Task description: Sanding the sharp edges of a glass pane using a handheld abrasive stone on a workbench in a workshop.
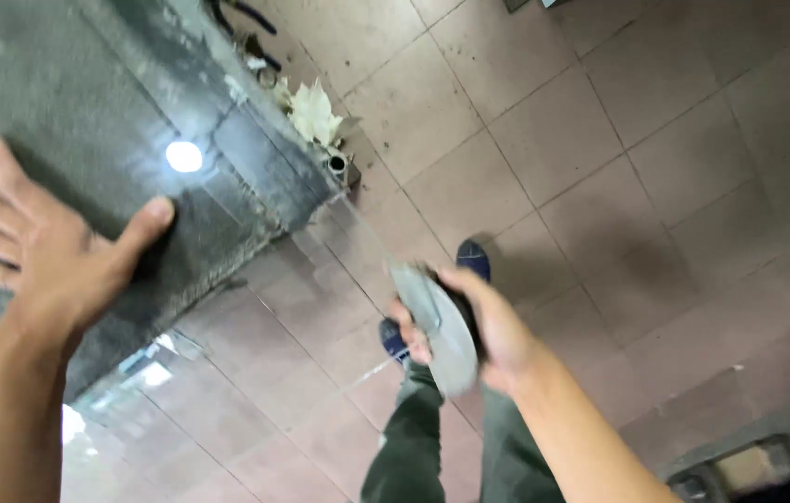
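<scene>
A clear glass sheet (255, 307) lies on a grey felt-covered table (69, 84) and juts out past its edge over the floor. My left hand (41, 247) rests flat on the glass above the table, fingers spread, holding nothing. My right hand (488, 335) is closed around a flat grey piece (441, 335) at the sheet's overhanging edge. That piece is blurred, and I cannot tell whether it is a tool, a pad or a strip of glass. A bright lamp reflection (183, 156) shows on the glass.
Beige floor tiles (600, 140) lie below. Crumpled pale paper (314, 112) and a short metal tube (337, 164) sit by the table's corner. My blue shoes (472, 253) and green trousers (413, 447) are under the glass. A dark box-like object (749, 466) is at lower right.
</scene>
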